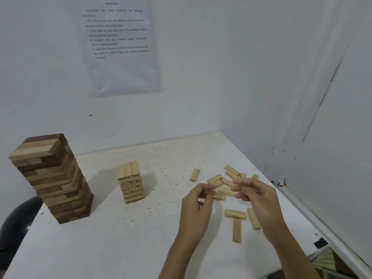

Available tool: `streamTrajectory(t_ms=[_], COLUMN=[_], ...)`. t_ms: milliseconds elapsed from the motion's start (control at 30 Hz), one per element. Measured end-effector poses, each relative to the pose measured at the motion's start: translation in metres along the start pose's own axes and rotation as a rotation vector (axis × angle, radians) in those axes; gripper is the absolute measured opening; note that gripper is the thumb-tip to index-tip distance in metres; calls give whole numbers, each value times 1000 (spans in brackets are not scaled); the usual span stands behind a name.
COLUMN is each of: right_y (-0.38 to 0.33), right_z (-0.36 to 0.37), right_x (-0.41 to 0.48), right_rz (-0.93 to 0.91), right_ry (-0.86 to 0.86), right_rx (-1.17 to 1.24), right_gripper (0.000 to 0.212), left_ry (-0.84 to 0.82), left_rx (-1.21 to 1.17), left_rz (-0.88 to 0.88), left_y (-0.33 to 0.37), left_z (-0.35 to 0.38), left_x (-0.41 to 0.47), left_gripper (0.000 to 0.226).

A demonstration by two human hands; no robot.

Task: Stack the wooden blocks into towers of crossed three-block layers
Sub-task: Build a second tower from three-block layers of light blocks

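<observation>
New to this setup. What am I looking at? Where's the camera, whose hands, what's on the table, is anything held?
There is no robot. One head-worn camera looks down at a person's bare hands. On the white table stand a tall tower of dark and light wooden blocks and a small tower of pale wooden blocks. Loose pale wooden blocks lie to the right. The left hand hovers, loosely curled and apparently empty. The right hand reaches the pile; whether it pinches a block is unclear.
</observation>
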State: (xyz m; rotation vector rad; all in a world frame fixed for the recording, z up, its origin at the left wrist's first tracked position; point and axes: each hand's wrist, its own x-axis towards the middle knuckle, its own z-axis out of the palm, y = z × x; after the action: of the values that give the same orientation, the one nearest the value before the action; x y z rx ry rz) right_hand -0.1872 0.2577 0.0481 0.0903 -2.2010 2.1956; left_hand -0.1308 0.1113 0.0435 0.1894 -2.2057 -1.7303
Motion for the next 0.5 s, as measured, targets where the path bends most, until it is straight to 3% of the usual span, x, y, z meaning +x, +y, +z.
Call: streamTrajectory(t_ms=[200, 300, 433, 500], right_y=[29, 41, 64, 74], right_z=[-47, -61, -74, -77], right_x=[2, 4, 8, 10], right_rz=[-87, -131, -405, -396], right_ry=[97, 53, -24, -71], right_rx=[-244, -465, -783, -836], right_gripper=[35, 39, 37, 32], left_ry=[-116, -140, -131, -136], left_rx=[220, 291, 458, 551], left_rz=[82, 152, 255, 274], left_y=[-25, -32, -40, -44], left_z=[26, 34, 39, 42], left_x=[6, 12, 20, 23], left_gripper=[32, 39, 46, 44])
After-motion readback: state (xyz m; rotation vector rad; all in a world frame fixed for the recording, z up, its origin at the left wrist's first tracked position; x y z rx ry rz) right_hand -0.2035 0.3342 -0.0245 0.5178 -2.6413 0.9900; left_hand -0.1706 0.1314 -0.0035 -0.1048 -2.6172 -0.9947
